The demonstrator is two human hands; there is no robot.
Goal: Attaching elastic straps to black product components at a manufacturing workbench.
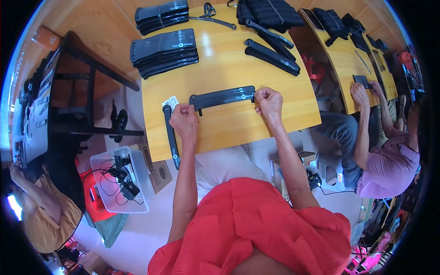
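Observation:
Between my hands a flat black folded strip (pixel 222 98) with white printing lies across the wooden table (pixel 224 128), level from side to side. My left hand (pixel 184 120) has its fingers pinched at the strip's left end. At the right end my right hand (pixel 269 103) pinches the corner. Short dark tabs show under both ends. Beside my left wrist a narrow black strap (pixel 171 137) runs down toward the near table edge, and a white label (pixel 170 101) pokes out above it.
Two stacks of black folded pieces, a far stack (pixel 161 17) and a nearer stack (pixel 163 50), stand at the back left. Long black strips (pixel 272 57) and a bundle (pixel 270 13) lie at the back right. A co-worker's hands (pixel 362 93) handle a dark piece at the right table.

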